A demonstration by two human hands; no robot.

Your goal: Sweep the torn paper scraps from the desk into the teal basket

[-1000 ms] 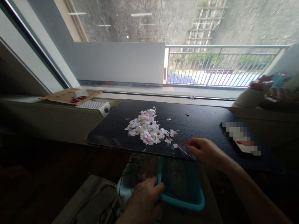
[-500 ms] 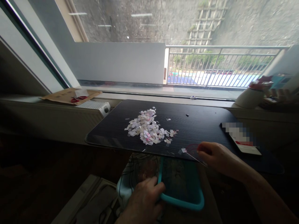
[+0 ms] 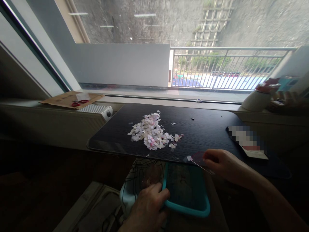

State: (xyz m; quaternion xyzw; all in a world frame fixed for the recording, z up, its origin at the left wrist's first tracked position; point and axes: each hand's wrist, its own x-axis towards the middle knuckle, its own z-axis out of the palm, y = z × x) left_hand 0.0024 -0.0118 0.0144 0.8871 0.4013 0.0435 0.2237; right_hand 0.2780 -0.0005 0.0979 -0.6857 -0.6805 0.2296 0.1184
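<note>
My left hand [image 3: 152, 201] is closed round the left rim of a turquoise plastic bin [image 3: 185, 211], held below the near edge of the dark table. At that edge, to the right, my right hand [image 3: 223, 164] has its fingers curled together. By its fingertips a faint reddish, see-through piece [image 3: 198, 158] shows, but I cannot tell whether it is held. A thin pale strip [image 3: 201, 167] runs from a small paper scrap [image 3: 189, 158] towards this hand. Left of it lies a heap of small cut paper pieces [image 3: 151, 132], mostly white with some pink. Inside the bin it is dark.
The dark table [image 3: 207, 129] stands against the window sill. A phone-like object [image 3: 256, 153], partly blurred out, lies at its right. Red-handled scissors [image 3: 79, 102] rest on a brown envelope [image 3: 58, 99] on the left ledge, near a white radiator [image 3: 96, 110]. A pale vase [image 3: 254, 100] stands at right.
</note>
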